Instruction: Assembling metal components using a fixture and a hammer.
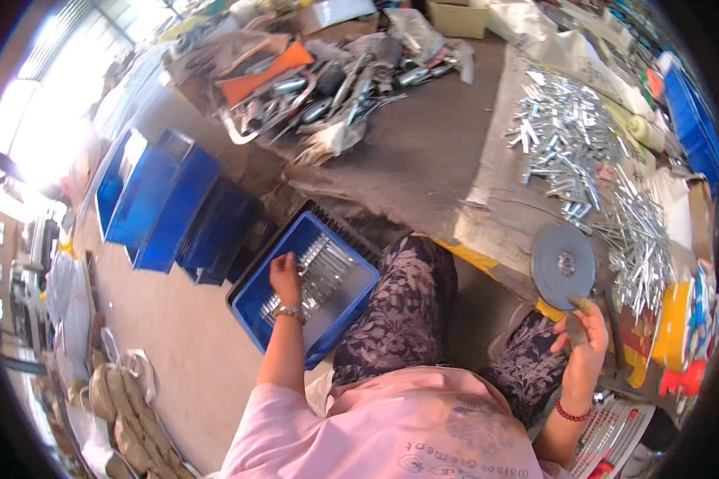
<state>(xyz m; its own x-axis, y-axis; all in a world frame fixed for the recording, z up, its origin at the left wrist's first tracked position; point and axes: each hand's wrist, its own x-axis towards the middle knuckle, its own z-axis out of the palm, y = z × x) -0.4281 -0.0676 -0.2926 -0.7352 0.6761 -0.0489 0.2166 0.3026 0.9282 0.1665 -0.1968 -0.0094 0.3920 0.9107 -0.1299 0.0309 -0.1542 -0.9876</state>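
Note:
My left hand [285, 275] reaches down into a blue plastic crate [260, 307] on the floor to my left, its fingers resting on a layer of shiny metal pieces [323, 275]; I cannot tell whether it grips one. My right hand [585, 331] is raised at the edge of a low worktable [487, 215] and holds a dark tool handle [577, 329] below a round grey disc [563, 262]. Heaps of small silvery metal parts [567, 136] cover the table beyond the disc. My knees in flowered trousers [403, 303] lie between the two hands.
Several blue crates [164, 199] stand in a row at the left. A pile of metal pipes, scrap and an orange piece [311, 76] lies on the floor ahead. Yellow and red containers [675, 339] sit at the right. Sacks [108, 399] lie at lower left.

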